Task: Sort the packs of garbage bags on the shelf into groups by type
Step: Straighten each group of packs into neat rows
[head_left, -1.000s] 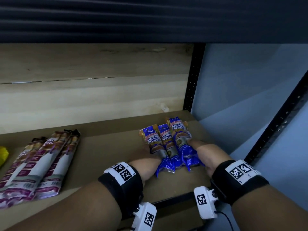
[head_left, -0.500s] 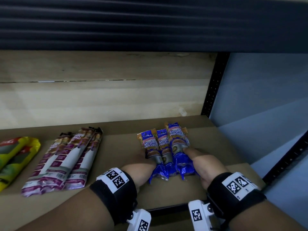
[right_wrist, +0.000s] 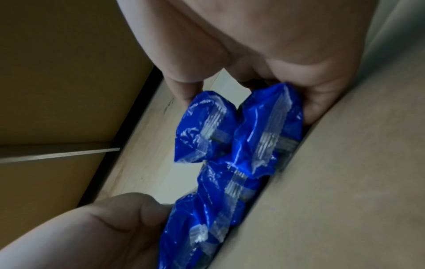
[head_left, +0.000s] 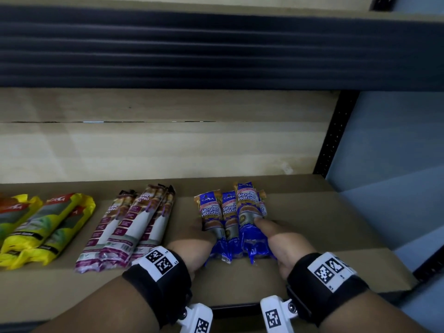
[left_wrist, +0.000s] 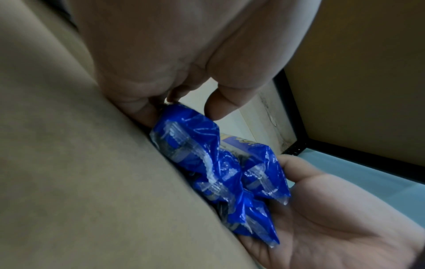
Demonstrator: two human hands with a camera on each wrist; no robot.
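Observation:
Three blue "Singlet Handle" packs [head_left: 230, 212] lie side by side on the brown shelf [head_left: 324, 212], right of centre. My left hand [head_left: 199, 234] presses against the left side of the bundle, fingers on the shelf beside it. My right hand [head_left: 266, 227] grips the right side, one finger lying on top of the rightmost pack. In the left wrist view the crinkled blue pack ends [left_wrist: 220, 174] sit between my left hand [left_wrist: 181, 103] and the right palm. In the right wrist view the right hand [right_wrist: 250, 87] holds the blue packs [right_wrist: 230, 145] between thumb and fingers.
A group of purple-and-white packs [head_left: 129, 227] lies just left of the blue ones. Yellow packs [head_left: 40, 227] lie at the far left. A black upright post [head_left: 331, 140] stands at the back right, a wooden back panel [head_left: 168, 145] behind, and a dark shelf edge [head_left: 216, 49] overhead.
Both hands have slid the blue packs leftward, away from the black post and closer to the purple-and-white packs. The view has turned left, bringing the yellow packs into sight.

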